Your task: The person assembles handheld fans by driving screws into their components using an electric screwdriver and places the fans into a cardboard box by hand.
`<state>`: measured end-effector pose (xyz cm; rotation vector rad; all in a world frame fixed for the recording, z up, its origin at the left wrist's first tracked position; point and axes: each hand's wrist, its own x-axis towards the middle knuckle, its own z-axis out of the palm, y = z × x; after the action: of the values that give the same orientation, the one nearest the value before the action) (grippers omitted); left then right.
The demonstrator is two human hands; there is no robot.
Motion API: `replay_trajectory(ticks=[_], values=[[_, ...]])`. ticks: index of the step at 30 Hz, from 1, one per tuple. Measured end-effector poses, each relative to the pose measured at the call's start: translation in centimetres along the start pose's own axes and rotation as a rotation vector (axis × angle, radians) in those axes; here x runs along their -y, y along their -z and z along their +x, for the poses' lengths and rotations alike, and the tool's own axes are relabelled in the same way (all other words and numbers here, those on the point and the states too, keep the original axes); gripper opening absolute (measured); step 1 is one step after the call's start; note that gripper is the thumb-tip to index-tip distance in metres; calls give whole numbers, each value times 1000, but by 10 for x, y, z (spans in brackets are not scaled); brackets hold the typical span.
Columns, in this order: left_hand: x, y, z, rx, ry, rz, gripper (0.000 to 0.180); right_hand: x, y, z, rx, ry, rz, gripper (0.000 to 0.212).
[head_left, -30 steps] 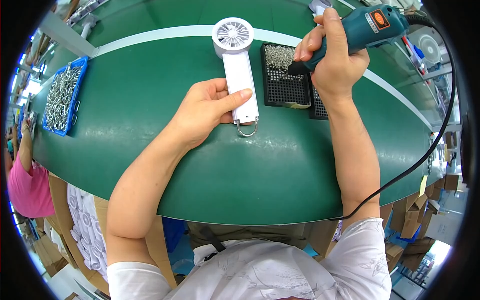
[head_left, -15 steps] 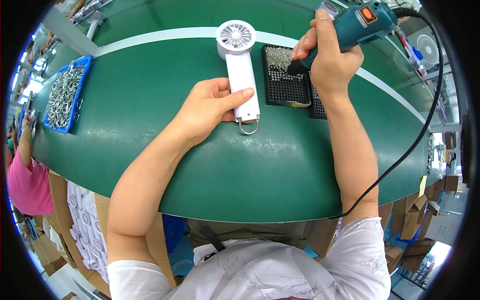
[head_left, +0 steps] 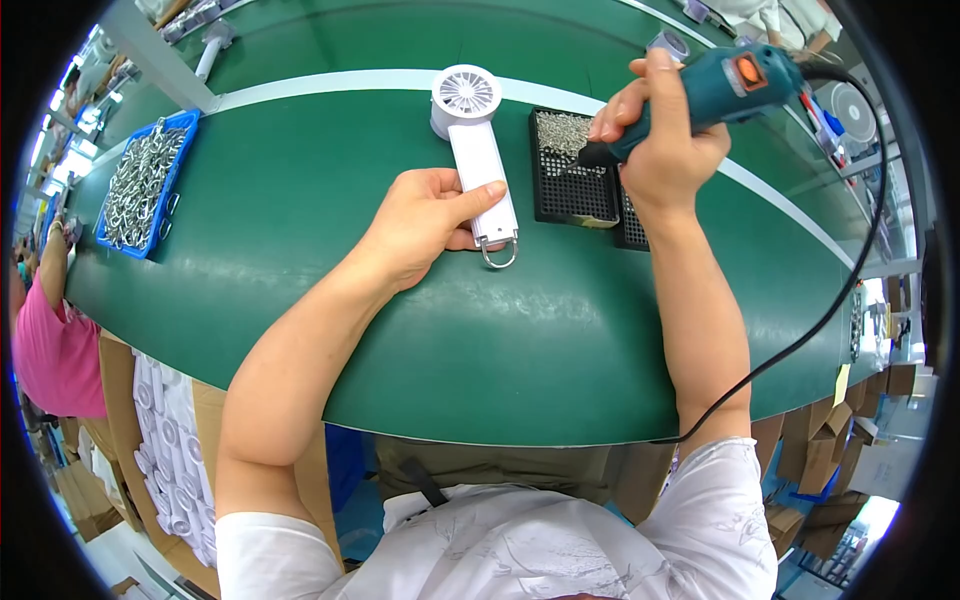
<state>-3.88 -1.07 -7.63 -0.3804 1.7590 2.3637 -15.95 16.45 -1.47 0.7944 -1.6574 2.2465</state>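
My left hand (head_left: pixel 425 222) is closed around the handle of a white handheld fan (head_left: pixel 481 165), thumb on top. The fan's round head points away from me, and a metal loop (head_left: pixel 500 253) sticks out of its near end. In my right hand (head_left: pixel 672 150) is a green electric screwdriver (head_left: pixel 715 95), tilted with its dark nose toward the left. The nose is over a black screw tray (head_left: pixel 577 192), a grid of small holes with loose silvery screws (head_left: pixel 563 132) heaped at its far part. Whether the bit touches a screw is too small to tell.
A blue basket (head_left: pixel 178 165) of metal hooks stands at the left on the green table (head_left: pixel 480 350). The screwdriver's black cable (head_left: pixel 835 290) loops down past my right forearm. A carton of white fans (head_left: pixel 170 450) stands below the left edge, near a person in pink (head_left: pixel 58 345).
The view has shifted slightly, so the table things appear a little lower. My right hand and the screwdriver stay over the tray; my left hand keeps hold of the fan.
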Motion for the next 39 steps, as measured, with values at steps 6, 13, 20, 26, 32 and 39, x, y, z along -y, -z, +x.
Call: replay_trajectory(ticks=[6,13,20,26,32,39], values=[[0,-1,-1,3,-6,9,37,32,0,-7,96,-1,262,30],[2,1,2,-35,0,21,34,46,-13,-30,305,4,306,37],[1,-1,1,-20,-10,19,33,44,-21,-39,300,-42,351,28],[1,-1,1,-23,-16,11,33,42,-24,-42,240,-84,425,22],[0,-3,0,-39,-17,24,31,32,-22,-45,304,-35,329,22],[1,-4,-1,-55,-29,37,28,38,-25,-49,409,0,165,19]])
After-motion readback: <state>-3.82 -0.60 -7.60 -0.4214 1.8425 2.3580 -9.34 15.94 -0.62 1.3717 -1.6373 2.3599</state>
